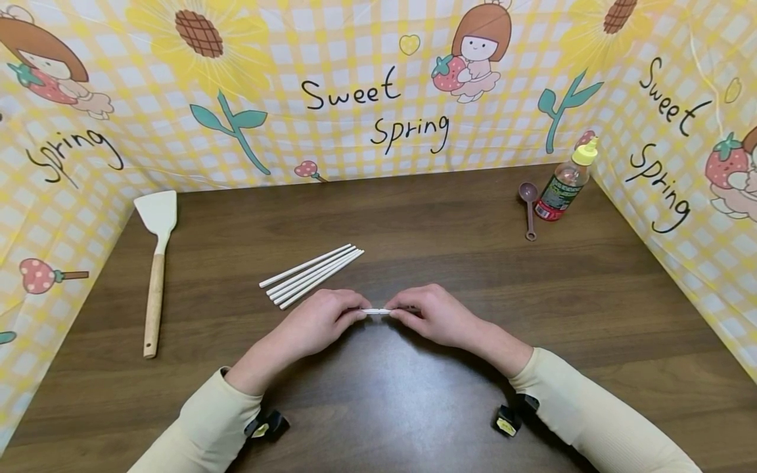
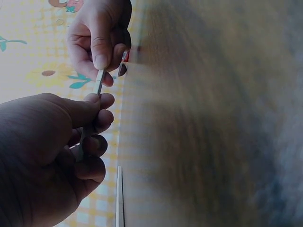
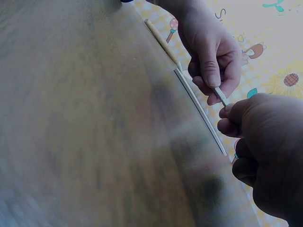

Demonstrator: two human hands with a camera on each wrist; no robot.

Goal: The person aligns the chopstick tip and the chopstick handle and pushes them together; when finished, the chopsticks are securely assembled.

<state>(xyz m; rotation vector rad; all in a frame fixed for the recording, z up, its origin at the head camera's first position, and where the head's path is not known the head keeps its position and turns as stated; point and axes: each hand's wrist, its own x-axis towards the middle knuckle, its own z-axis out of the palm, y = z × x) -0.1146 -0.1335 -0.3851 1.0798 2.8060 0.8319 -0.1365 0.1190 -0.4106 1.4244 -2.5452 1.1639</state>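
Observation:
Both hands hold a short-looking white stick (image 1: pixel 376 311) level above the table, one at each end. My left hand (image 1: pixel 322 318) pinches its left part between thumb and fingers. The right hand (image 1: pixel 440 316) pinches the other part the same way, and only a small length shows between the fingertips. A faint line or break crosses this visible length in the left wrist view, where the stick (image 2: pixel 99 81) slants between the hands. Just behind the left hand lie several loose white sticks (image 1: pixel 313 274), side by side on the table.
On the left lies a white spatula (image 1: pixel 156 276) with a wooden handle. At the back right stands a clear bottle (image 1: pixel 564 187) with a yellow cap, beside a brown measuring spoon (image 1: pixel 529 207). A yellow checked cloth (image 1: pixel 355 39) borders the wooden table (image 1: pixel 461 230).

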